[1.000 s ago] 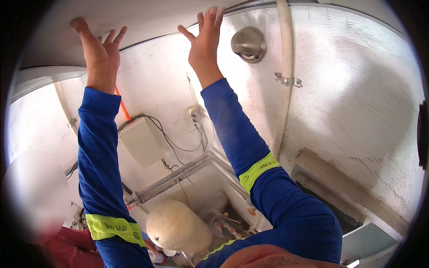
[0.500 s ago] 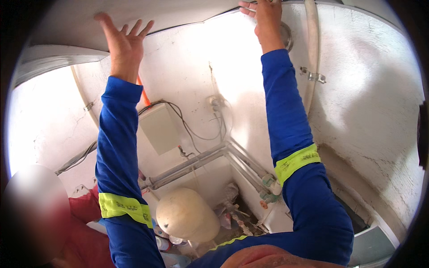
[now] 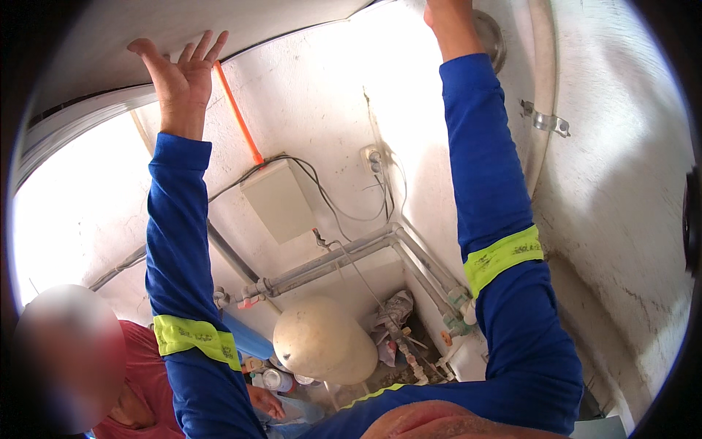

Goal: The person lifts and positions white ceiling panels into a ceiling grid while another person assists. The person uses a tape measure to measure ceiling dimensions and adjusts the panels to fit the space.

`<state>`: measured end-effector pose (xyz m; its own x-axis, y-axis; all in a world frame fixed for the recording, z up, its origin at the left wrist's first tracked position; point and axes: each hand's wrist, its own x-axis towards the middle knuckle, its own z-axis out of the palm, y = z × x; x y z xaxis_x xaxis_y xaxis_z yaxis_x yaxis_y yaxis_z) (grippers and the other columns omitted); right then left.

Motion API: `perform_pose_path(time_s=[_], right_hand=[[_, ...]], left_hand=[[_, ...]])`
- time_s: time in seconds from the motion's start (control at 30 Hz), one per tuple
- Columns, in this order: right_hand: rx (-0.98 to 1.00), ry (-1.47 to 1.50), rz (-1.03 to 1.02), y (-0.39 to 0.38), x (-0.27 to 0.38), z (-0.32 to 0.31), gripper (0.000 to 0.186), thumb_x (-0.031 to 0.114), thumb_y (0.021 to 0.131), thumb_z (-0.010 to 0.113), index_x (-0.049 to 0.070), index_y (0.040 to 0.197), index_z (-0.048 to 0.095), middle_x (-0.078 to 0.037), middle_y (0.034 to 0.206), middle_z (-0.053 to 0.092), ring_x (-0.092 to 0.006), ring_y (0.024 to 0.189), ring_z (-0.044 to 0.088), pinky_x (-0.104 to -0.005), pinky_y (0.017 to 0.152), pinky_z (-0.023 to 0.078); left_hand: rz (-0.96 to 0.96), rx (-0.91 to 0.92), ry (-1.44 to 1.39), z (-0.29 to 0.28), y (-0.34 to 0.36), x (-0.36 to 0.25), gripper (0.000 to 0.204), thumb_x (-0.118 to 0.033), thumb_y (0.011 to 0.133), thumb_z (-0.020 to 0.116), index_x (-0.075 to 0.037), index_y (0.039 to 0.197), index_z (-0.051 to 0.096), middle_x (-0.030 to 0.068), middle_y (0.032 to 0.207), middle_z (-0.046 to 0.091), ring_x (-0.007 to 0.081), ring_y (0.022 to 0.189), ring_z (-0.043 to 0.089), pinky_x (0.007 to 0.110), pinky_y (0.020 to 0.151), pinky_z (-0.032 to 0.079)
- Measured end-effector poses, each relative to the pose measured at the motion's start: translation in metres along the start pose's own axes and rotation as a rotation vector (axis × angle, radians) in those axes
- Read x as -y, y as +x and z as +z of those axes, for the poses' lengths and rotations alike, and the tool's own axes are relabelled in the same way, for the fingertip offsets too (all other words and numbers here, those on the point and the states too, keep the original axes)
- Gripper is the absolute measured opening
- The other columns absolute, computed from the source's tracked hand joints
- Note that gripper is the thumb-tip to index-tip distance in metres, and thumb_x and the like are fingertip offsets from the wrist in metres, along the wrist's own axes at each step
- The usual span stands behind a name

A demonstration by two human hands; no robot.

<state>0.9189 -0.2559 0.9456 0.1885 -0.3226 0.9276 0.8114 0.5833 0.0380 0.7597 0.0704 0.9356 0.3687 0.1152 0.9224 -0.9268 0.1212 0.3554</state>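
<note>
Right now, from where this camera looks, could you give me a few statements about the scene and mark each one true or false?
1. The left hand is open and raised toward the pale panel. True.
2. The right hand shows whole. False: the picture's top edge cuts it off, so its fingers cannot be seen.
3. An orange tube runs down to the top of the beige box. True.
4. The raised sleeves are red all over. False: they are blue, with yellow-green bands.
5. The rounded cream vessel appears lower in the picture than the box. True.
</note>
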Motion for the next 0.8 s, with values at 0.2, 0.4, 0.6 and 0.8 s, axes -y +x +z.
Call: perform_pose_path(time_s=[0.2,0.4,0.6,0.8], right_hand=[[0.000,0.033,0.015,0.004,-0.001,0.003,0.065,0.013,0.099,0.063,0.002,0.152,0.027,-0.024,0.138,0.054,-0.0390,0.113,0.066,-0.0507,0.096,0.058],[-0.018,0.021,0.057,-0.007,-0.001,-0.005,0.067,0.016,0.099,0.065,0.002,0.153,0.029,-0.025,0.140,0.054,-0.0390,0.114,0.066,-0.0505,0.099,0.056],[-0.044,-0.017,0.006,-0.018,0.009,0.001,0.081,0.032,0.095,0.075,0.004,0.156,0.029,-0.022,0.142,0.054,-0.0350,0.123,0.061,-0.0486,0.103,0.054],[-0.208,0.099,-0.052,-0.073,0.000,0.049,0.092,0.043,0.098,0.071,0.006,0.164,0.018,-0.019,0.159,0.033,-0.0338,0.139,0.048,-0.0460,0.113,0.045]], left_hand=[[0.035,-0.036,0.047,0.007,0.006,0.015,0.116,-0.078,0.087,0.056,-0.034,0.161,-0.022,0.0174,0.167,-0.028,0.0540,0.154,0.003,0.072,0.116,0.034],[-0.027,0.005,0.098,0.001,-0.006,0.000,0.123,-0.077,0.088,0.055,-0.020,0.159,-0.028,0.0238,0.168,-0.019,0.0531,0.154,0.008,0.069,0.119,0.033],[-0.030,0.026,0.517,-0.008,-0.038,-0.045,0.116,-0.072,0.093,0.054,0.004,0.160,-0.002,0.0306,0.166,0.010,0.0469,0.149,0.033,0.063,0.120,0.038],[0.030,0.045,0.861,0.038,-0.117,-0.107,0.088,-0.032,0.098,0.072,0.000,0.161,0.020,0.0251,0.161,0.033,0.0402,0.143,0.046,0.051,0.107,0.053]])
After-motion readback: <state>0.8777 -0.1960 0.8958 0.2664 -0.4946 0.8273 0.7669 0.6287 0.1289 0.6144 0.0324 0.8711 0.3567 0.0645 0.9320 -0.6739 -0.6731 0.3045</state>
